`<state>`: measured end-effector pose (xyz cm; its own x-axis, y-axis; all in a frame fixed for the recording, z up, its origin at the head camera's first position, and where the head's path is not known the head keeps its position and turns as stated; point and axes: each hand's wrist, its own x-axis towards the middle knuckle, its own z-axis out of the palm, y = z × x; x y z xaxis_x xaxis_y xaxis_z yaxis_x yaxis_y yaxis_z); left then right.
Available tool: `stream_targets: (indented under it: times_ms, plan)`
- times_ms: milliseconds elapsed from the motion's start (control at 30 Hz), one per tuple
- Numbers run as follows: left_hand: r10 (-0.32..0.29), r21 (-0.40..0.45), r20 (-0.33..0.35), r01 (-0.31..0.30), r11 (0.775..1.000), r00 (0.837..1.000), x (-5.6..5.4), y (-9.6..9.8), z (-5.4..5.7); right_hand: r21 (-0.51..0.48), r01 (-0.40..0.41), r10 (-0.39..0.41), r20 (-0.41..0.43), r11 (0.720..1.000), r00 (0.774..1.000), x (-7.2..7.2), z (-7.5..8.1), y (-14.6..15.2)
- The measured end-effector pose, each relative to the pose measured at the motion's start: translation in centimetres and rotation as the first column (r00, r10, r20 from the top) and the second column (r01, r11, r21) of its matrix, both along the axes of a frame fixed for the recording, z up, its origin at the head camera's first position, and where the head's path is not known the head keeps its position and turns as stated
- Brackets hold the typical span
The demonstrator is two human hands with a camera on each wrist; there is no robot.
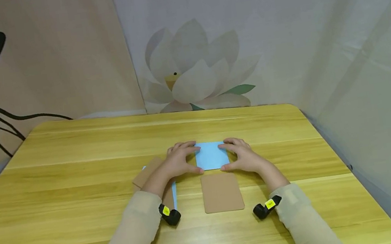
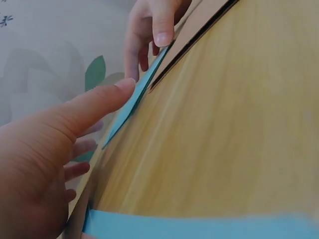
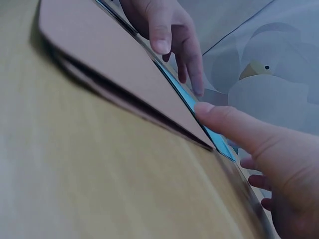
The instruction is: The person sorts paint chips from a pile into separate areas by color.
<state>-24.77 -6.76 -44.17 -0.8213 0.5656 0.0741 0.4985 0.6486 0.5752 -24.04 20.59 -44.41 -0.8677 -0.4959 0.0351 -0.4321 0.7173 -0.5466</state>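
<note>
A blue card (image 1: 211,155) lies flat on the wooden table between both hands. At its left edge, my left hand (image 1: 178,161) touches the corners with spread thumb and forefinger. My right hand (image 1: 241,155) does the same at the right edge, fingers fairly straight. In the right wrist view the right thumb reaches the blue card (image 3: 219,142) near its close corner. Just nearer than the blue card lies a square brown card (image 1: 222,192) with rounded corners. Seen edge-on in the right wrist view, this brown card (image 3: 109,55) shows a gap between two layers.
Under and beside my left forearm lie more brown cards (image 1: 149,172) and a blue piece (image 1: 175,194), partly hidden by the arm. The table (image 1: 77,200) meets a printed cloth (image 1: 190,67) at the back. Black wrist cameras sit at both sleeves.
</note>
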Motion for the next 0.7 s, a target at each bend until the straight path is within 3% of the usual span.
stream_targets:
  times_ms: [167, 500, 700]
  plan:
    - [-0.003, 0.064, -0.022, 0.004, 0.998, 1.0, 0.4, -0.4, 0.3, -0.032, 0.021, -0.021, -0.02, 0.999, 1.0, 0.2, 0.2, -0.1]
    - [-0.03, 0.099, -0.071, 0.037, 0.994, 0.997, 1.6, -2.2, 1.4, -0.054, 0.071, -0.075, -0.064, 0.996, 0.995, 1.2, 0.9, -0.9]
    - [-0.028, 0.112, -0.087, 0.038, 0.993, 0.996, 2.1, -3.9, 1.6, -0.081, 0.05, -0.059, -0.118, 0.995, 0.991, 1.8, 1.4, -1.7]
